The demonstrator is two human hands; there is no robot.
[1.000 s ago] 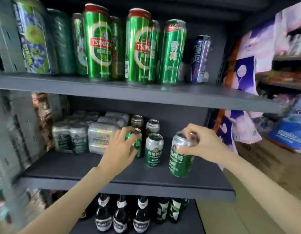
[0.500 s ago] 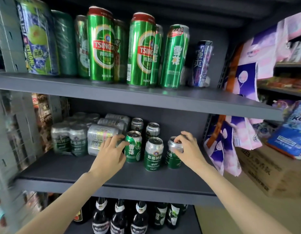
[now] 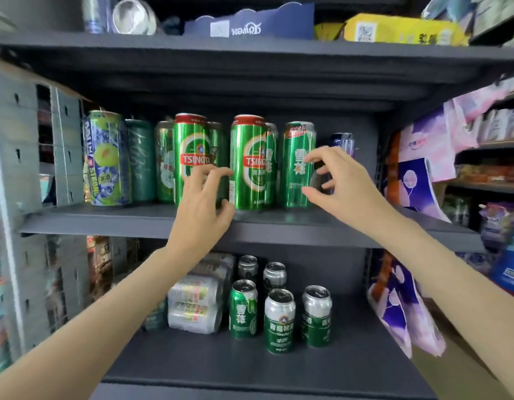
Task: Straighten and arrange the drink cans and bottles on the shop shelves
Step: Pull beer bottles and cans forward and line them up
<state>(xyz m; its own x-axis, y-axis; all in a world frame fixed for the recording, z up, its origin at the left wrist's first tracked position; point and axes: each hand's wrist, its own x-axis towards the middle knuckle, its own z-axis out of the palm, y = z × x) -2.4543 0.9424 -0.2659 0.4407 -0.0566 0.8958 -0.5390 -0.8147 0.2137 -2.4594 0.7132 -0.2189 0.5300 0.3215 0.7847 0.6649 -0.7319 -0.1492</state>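
- Reaching up from below, both bare forearms rise past the lower shelf [image 3: 250,368] toward the row of tall cans above.
- Nearest to me on that lower shelf stand three short cans in a loose front row: a green one [image 3: 243,310], a silver-topped green one [image 3: 279,321] and another [image 3: 316,317] to its right. They sit close together but not in a straight line, so they probably want squaring up.
- Beside them on the left lies a wrapped pack of cans [image 3: 196,301], and two more short cans [image 3: 274,277] stand behind.
- Higher up, the left hand [image 3: 202,203] has its fingers half curled, thumb and fingertips spread as if to close round the first tall green can with a red rim [image 3: 191,157]. I cannot tell whether it has hold of it yet.
- The right hand [image 3: 341,184] is spread wide, fingers parted and lightly bent, with a fingertip on or just at the tall green can with a white flower [image 3: 298,164]; it holds nothing.
- Between the hands stands a second red-rimmed green can [image 3: 248,163], label facing out, on the middle shelf [image 3: 129,223].
- Farther back and left are a teal can [image 3: 140,160] and a blue-and-green melon can [image 3: 106,158]; a dark blue can [image 3: 342,141] hides behind the right hand.
- Topmost, a blue box [image 3: 250,24] and a yellow box [image 3: 403,30] sit on the highest shelf.
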